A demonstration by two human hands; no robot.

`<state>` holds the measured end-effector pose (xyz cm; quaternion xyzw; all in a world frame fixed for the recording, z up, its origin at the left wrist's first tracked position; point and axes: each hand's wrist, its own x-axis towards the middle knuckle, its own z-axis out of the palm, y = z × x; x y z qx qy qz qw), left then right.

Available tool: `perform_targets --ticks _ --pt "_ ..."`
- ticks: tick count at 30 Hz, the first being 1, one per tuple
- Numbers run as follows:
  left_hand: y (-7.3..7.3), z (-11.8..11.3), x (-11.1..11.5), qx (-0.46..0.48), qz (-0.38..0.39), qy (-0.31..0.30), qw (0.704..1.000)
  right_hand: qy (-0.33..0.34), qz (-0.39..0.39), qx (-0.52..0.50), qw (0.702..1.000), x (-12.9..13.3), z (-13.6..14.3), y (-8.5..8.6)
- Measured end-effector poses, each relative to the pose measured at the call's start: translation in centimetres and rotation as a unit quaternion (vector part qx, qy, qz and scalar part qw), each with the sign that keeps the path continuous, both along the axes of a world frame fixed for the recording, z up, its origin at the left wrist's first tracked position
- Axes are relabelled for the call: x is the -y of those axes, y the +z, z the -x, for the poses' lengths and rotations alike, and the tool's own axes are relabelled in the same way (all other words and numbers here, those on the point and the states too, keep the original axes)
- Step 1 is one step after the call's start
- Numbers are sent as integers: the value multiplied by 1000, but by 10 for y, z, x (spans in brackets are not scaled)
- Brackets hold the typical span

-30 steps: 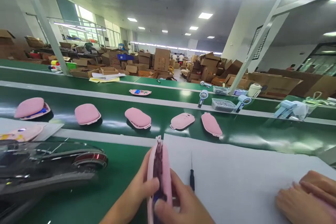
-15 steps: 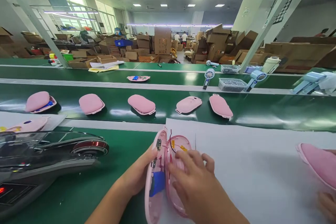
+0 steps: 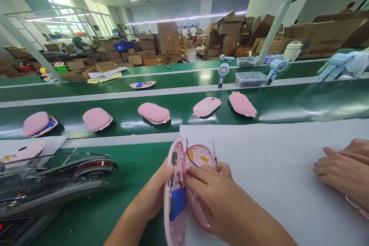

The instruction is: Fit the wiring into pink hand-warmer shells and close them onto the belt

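Observation:
A pink oval device, opened into two shell halves [image 3: 177, 184], stands at the left edge of a white sheet [image 3: 273, 169]. Inside I see a blue battery [image 3: 177, 203], a small circuit board and thin wires. My left hand [image 3: 152, 196] grips the left half from the outside. My right hand [image 3: 210, 192] lies over the right half, fingers touching its inside near the hinge. A thin screwdriver tip [image 3: 213, 147] shows just beyond my right hand.
Several pink closed devices [image 3: 153, 113] lie in a row on the green conveyor belt [image 3: 288, 103]. A dark machine [image 3: 54, 180] sits at left. Another person's hands [image 3: 343, 171] rest on the sheet at right. A tray of screws [image 3: 250, 78] and handheld fans stand beyond.
The pink device went from nearly closed to spread open, showing its battery and wires. The view tilted down. The other person's hands came back onto the sheet at right.

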<state>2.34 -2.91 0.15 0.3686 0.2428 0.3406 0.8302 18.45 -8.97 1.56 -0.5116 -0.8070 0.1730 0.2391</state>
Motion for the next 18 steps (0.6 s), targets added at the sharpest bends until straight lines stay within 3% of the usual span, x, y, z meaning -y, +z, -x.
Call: perform_targets --ticks 5,8,14,18 --pt "-7 3 -3 0 5 -28 1000 25 1 75 997 -7 -5 -8" --pt "-9 4 -2 -14 -27 -35 999 22 -15 -8 1000 -13 -4 -14" --pt "-7 9 0 -23 -37 -31 999 -62 -54 -180 980 -17 1 -7" --pt "-2 8 2 -33 -57 -29 997 -119 -142 -216 959 -17 6 -11"
